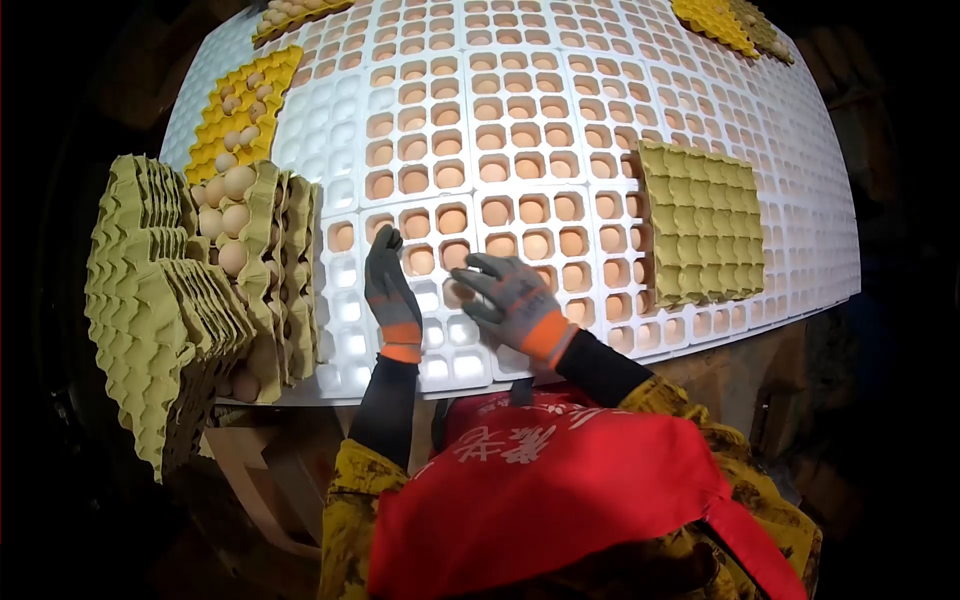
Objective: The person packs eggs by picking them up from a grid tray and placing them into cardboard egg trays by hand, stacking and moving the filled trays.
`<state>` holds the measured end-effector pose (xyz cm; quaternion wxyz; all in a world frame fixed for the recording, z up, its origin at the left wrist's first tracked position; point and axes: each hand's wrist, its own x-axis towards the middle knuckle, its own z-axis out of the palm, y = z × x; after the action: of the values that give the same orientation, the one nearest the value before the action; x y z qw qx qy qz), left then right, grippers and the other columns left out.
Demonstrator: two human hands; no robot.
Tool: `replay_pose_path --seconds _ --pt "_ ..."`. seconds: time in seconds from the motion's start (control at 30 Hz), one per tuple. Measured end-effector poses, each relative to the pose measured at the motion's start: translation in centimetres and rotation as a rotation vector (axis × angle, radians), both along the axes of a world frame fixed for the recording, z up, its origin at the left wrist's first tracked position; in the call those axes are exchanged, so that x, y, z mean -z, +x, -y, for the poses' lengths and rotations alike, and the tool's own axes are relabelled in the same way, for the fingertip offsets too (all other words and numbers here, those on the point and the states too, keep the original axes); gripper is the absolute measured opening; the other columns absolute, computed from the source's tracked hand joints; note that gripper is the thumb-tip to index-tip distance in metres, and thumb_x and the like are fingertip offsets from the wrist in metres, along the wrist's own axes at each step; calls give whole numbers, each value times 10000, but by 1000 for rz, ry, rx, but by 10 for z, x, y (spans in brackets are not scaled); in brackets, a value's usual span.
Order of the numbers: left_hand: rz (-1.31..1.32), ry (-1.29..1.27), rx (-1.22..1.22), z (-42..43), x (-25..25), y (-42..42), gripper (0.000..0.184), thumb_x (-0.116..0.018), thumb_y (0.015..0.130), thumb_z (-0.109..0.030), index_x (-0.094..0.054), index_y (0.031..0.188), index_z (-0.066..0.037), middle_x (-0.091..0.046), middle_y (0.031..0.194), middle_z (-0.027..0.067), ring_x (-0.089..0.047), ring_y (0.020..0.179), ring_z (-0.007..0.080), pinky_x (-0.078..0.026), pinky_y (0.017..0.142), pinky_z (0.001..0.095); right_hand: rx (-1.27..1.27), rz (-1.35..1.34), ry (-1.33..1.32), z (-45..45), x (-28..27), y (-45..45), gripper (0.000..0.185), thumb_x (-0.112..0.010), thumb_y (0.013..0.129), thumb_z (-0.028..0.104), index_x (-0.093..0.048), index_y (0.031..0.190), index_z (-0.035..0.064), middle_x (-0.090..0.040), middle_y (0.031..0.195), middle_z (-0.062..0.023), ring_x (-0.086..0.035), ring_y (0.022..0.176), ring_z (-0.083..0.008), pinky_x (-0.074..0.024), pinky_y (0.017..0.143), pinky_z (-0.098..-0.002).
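Note:
White foam trays [485, 190] cover the table, with brown eggs [453, 218] in many of their square pockets. My left hand [391, 290], in a grey and orange glove, stands edge-on over the front tray. Its fingers are pressed together by an egg near the tray's left side; whether they grip it is hidden. To its right, my right hand [512, 298], gloved alike, reaches in with fingers bent and apart over a pocket holding an egg [458, 292]. No egg is visibly lifted. Several pockets nearest me hold nothing.
Stacked pulp trays [165, 310] stand at the left, some with eggs [233, 220]. A yellow tray [205, 135] with eggs lies behind them. An upturned green pulp tray [704, 222] rests on the right. More egg trays [715, 22] sit at the far edge.

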<state>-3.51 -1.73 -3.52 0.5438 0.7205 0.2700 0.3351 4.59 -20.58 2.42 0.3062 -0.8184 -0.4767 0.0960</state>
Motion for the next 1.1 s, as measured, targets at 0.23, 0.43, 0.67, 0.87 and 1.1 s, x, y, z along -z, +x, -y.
replay_pose_path --seconds 0.23,0.43,0.67,0.87,1.1 --pt "-137 -101 345 127 -32 54 406 -556 1011 -181 -548 1372 3 -612 1306 141 -584 1176 221 -462 1008 336 974 196 292 275 -18 155 441 -671 917 127 -585 1347 77 -614 1303 -118 -570 1190 -276 -473 982 -369" --pt "-343 568 277 225 -35 99 827 -675 864 -397 -315 1538 -79 -298 1554 233 -260 1434 434 -194 1177 554 1077 -235 421 414 52 207 525 -676 928 120 -503 1402 -26 -585 1367 -151 -567 1225 -225 -450 1035 -333" --pt "-618 707 -122 162 -29 -4 827 -680 883 -373 -309 1531 -17 -397 1474 242 -359 1368 415 -263 1139 519 1017 -112 285 441 58 173 523 -662 953 159 -494 1422 -2 -551 1407 -145 -554 1246 -239 -448 1035 -349" --pt "-1052 807 187 119 -28 -2 511 -641 920 -375 -592 1291 -27 -617 1234 190 -604 1050 372 -438 947 457 1045 -213 146 434 59 190 587 -686 946 320 -516 1397 -13 -630 1316 -170 -595 1202 -263 -448 1013 -363" --pt "-339 -74 156 174 -45 33 531 -658 965 -270 -506 1401 -9 -577 1325 241 -576 1183 374 -466 988 443 828 -525 779 437 26 200 420 -585 1022 251 -583 1345 -16 -640 1265 -94 -612 1100 -187 -501 946 -345"
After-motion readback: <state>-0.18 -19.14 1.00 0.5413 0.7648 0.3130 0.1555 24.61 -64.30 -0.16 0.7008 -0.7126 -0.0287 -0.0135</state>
